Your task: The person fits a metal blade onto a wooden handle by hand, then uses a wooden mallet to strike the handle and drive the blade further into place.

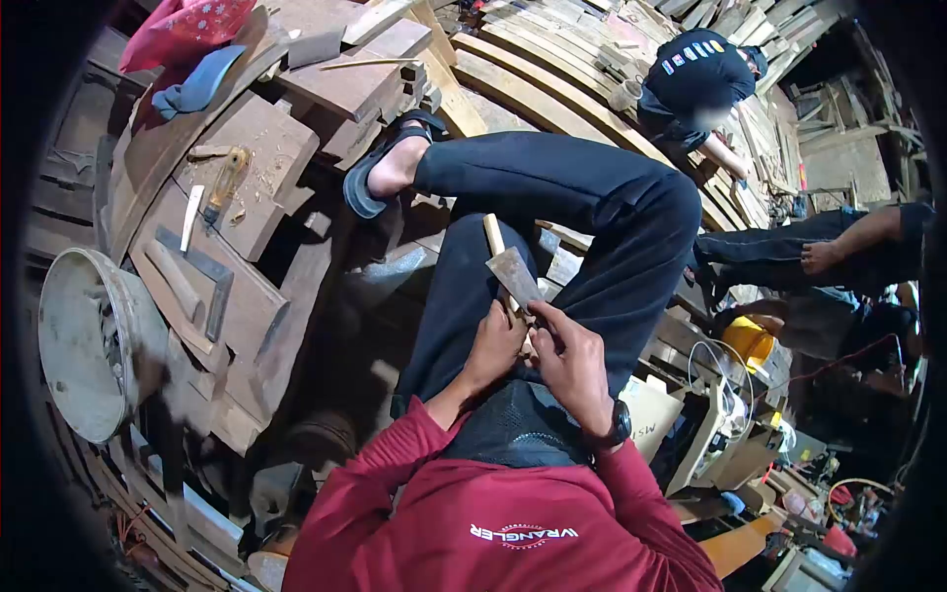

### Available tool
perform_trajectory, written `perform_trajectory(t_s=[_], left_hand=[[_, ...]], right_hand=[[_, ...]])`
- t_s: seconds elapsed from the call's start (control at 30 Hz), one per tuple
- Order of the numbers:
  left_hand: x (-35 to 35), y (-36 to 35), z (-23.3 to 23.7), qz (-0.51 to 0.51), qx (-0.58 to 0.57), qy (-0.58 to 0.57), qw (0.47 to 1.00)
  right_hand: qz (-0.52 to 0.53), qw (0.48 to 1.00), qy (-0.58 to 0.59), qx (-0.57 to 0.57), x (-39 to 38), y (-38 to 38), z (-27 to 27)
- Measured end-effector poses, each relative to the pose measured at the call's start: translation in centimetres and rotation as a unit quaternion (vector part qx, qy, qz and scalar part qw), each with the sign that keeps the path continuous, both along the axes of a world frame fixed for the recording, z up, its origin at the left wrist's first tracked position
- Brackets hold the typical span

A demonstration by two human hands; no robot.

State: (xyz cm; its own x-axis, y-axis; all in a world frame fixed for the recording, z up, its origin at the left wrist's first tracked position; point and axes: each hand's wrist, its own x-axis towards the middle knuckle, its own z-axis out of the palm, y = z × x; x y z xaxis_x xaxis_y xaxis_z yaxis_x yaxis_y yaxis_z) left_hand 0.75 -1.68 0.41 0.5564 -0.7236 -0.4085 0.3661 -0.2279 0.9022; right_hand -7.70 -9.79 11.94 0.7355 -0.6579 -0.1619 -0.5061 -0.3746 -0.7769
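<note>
A thin pale wooden stick point(493, 233) points up and away from my lap, its middle hidden under a broad flat metal blade point(515, 275). The fingers of my left hand point(496, 343) are closed around the stick's near end. My right hand point(574, 363), with a dark watch at the wrist, grips the near end of the blade; whether the blade has a handle is hidden by the fingers. Blade and stick cross at a slant, apparently touching. Both hands are close together over my lap, between my thighs.
On the wooden bench point(252, 148) at left lie a chisel-like tool with a yellowish handle point(229, 178), a carpenter's square point(212, 286) and wood shavings. A bucket point(104, 345) stands beside it. A person point(695, 84) bends over planks at upper right; others are at right.
</note>
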Motion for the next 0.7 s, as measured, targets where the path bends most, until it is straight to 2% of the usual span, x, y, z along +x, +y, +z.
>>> perform_trajectory(t_s=[0.03, 0.07, 0.13, 0.23, 0.27, 0.37, 0.4, 0.47, 0.5, 0.6, 0.7], left_hand=[[-0.3, 0.1, -0.7, -0.004, 0.005, -0.015, 1.0], [-0.6, 0.1, -1.9, -0.009, 0.008, -0.032, 0.999], [0.1, -0.1, -0.4, -0.021, 0.032, -0.035, 0.999], [-0.5, -0.3, -3.6, 0.001, -0.025, 0.031, 0.999], [-0.5, -0.1, -3.8, -0.013, 0.019, 0.036, 0.999], [0.0, 0.0, -1.6, -0.027, -0.024, 0.105, 0.994], [0.1, -0.5, -1.4, -0.008, -0.044, 0.033, 0.998], [0.1, -0.2, -0.3, -0.012, -0.036, 0.097, 0.995], [0.5, -0.3, 1.2, -0.013, -0.031, 0.128, 0.991], [0.2, -0.2, 0.0, 0.003, -0.064, 0.116, 0.991], [-0.3, -0.1, -0.2, 0.01, -0.075, 0.132, 0.988]], right_hand=[[-0.012, 1.0, -0.009, 0.008, -0.1, 0.2, -0.3], [0.011, 0.996, -0.063, -0.062, 0.3, 0.0, -1.0], [0.021, 0.996, -0.009, -0.086, 0.8, -0.5, -0.6], [0.014, 0.997, 0.02, -0.079, 0.8, -0.5, 0.4], [0.009, 0.998, 0.029, -0.062, 0.4, -0.3, 0.9], [-0.002, 0.998, 0.02, -0.054, 0.4, -0.3, 0.7], [-0.002, 0.998, 0.015, -0.065, 0.9, -0.5, 0.3], [0.007, 0.994, -0.015, -0.108, 1.5, -1.2, -0.7], [0.003, 0.996, 0.005, -0.093, 1.6, -1.2, -0.2], [-0.005, 0.997, 0.069, -0.036, 0.9, -0.6, 1.7], [-0.01, 0.997, 0.047, -0.054, 0.9, -0.8, 0.7]])
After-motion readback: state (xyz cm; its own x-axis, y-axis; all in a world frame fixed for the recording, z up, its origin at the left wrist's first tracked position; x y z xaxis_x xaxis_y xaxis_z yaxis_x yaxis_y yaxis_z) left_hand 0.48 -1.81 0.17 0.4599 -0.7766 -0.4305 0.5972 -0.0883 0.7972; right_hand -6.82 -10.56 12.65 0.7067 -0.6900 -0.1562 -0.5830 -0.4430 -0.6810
